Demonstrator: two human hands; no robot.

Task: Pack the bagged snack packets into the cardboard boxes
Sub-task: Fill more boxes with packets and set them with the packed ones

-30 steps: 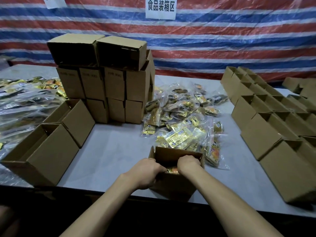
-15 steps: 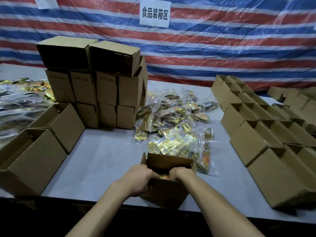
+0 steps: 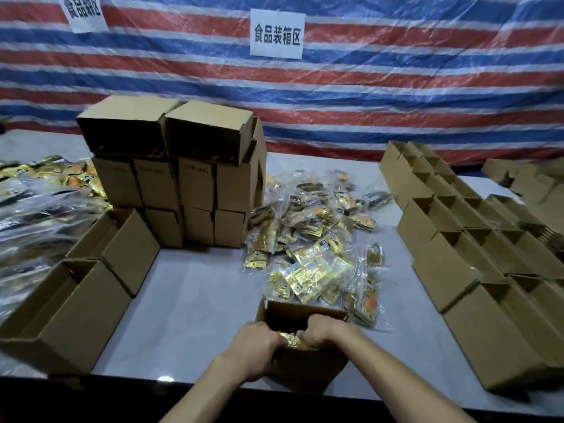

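left hand (image 3: 256, 346) and right hand (image 3: 325, 331) grip a snack bag (image 3: 290, 341) in the near-edge box (image 3: 308, 366); big pile (image 3: 311, 239), empty boxes (image 3: 451, 264) to go

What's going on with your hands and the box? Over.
Left hand and right hand down in the open box, fingers hidden. Gold snack bag between them. Nothing blocking.

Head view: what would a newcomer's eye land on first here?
The left hand and right hand are plunged into the open box at the near edge of the table, with the fingers hidden inside. Just behind it sprawls the pile of bagged snack packets, with a stack of closed boxes back left and rows of open boxes along the right. The red-and-blue striped tarp fills the background.
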